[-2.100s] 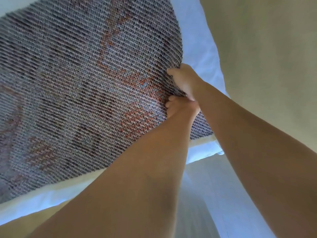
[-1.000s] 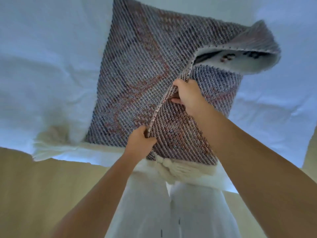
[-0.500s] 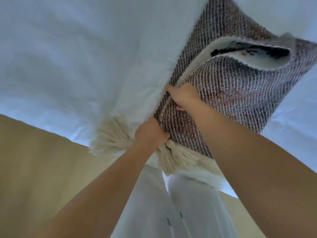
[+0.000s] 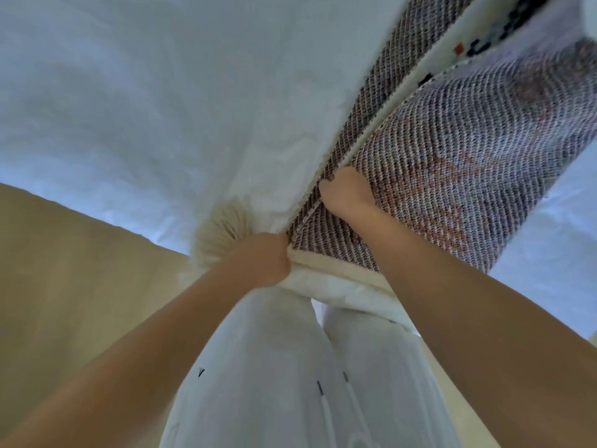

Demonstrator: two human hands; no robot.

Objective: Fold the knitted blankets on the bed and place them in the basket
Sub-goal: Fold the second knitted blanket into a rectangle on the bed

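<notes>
The blanket (image 4: 452, 150) lies folded on the bed (image 4: 129, 108), on the right side, running at a slant from the near edge up to the far right corner of the view. It is a grey-purple knit with an orange-red pattern. The upper layer is doubled over the lower one, and its cream border shows as a diagonal line between them. At the far end the fold lifts open on a white face with black and orange marks, too blurred to read.

The right hand (image 4: 347, 192) sits on that cream border, fingers (image 4: 328, 189) curled over it and gripping the upper layer. The left hand (image 4: 263, 260) is a closed fist at the blanket's near corner, right at the bed's edge, holding the cream hem. A cream tassel (image 4: 219, 231) fans out just beside it.

To the left of the blanket a wide stretch of white sheet lies open, and a narrower strip shows on its right. The tan floor (image 4: 64, 286) is below the bed. White trousers (image 4: 274, 383) stand against the edge, with a small dark mark too small to read.
</notes>
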